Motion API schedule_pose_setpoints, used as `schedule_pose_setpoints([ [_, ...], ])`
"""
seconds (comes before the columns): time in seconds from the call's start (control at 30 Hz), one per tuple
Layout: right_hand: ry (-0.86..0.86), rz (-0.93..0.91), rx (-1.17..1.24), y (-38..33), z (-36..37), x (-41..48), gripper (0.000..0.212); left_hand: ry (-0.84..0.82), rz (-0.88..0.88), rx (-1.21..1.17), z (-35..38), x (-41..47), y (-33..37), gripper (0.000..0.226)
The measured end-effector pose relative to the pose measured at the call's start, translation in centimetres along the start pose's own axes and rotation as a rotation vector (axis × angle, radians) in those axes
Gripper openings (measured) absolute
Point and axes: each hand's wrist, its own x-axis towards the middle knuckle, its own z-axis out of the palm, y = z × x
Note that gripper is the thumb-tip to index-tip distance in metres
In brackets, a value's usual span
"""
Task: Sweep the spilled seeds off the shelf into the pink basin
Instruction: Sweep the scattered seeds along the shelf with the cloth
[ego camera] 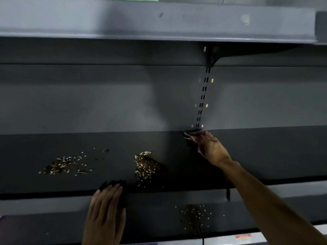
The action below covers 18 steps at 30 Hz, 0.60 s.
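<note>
Dark grey metal shelving is filling the whole view, its painted panels smooth and matte, with the pale flat underside of an upper shelf (159, 18) running across the top of the frame. A slotted upright strip (202, 96) is running down the back panel right of centre, its paired black slots in a neat column with small pale tabs beside them.

Across the middle of the frame the dark shelf (265, 152) is carrying two patches of spilled seeds: a scattered, thin one (62, 165) at the left, white grains mixed with brown bits and a few thin stalks, and a denser heap (146, 167) near the centre, elongated and grainy. A third patch (194, 216) is lying on the lower shelf at the bottom centre.

The right hand (207, 147) is reaching in from the lower right to the back edge of the shelf, just below the slotted strip, its fingers stretched out and close together; whether they are pinching anything I cannot tell, as that spot is blurred. The left hand (106, 214) is lying flat at the bottom centre-left, fingers pressed together with long dark nails touching the shelf's front lip, holding nothing.

A sliver of pink (1, 217) is showing at the far left edge, too small to identify.
</note>
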Motion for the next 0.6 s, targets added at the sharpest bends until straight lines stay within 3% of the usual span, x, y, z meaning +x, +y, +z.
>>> schedule_pose_setpoints([
  [0.17, 0.082, -0.247, -0.018, -0.9, 0.4, 2.9, 0.039, -0.016, -0.005, -0.025, -0.2, 0.2, -0.2, 0.042],
  [0.3, -0.082, -0.120, -0.137, -2.8, 1.2, 4.1, 0.047, -0.021, -0.012, -0.063, -0.3, 0.2, -0.2, 0.042],
  [0.37, -0.114, -0.157, -0.149, -2.7, 2.0, 3.9, 0.040, -0.019, -0.018, -0.083, -0.2, 0.0, -0.3, 0.043],
  [0.47, -0.116, -0.151, 0.004, -5.1, 2.0, 3.7, 0.042, -0.019, -0.030, -0.107, -0.1, -0.2, -0.3, 0.043],
  [0.6, -0.204, -0.279, 0.114, -10.4, 3.3, 3.5, 0.040, -0.040, -0.008, -0.134, -0.3, -0.2, -0.6, 0.043],
])
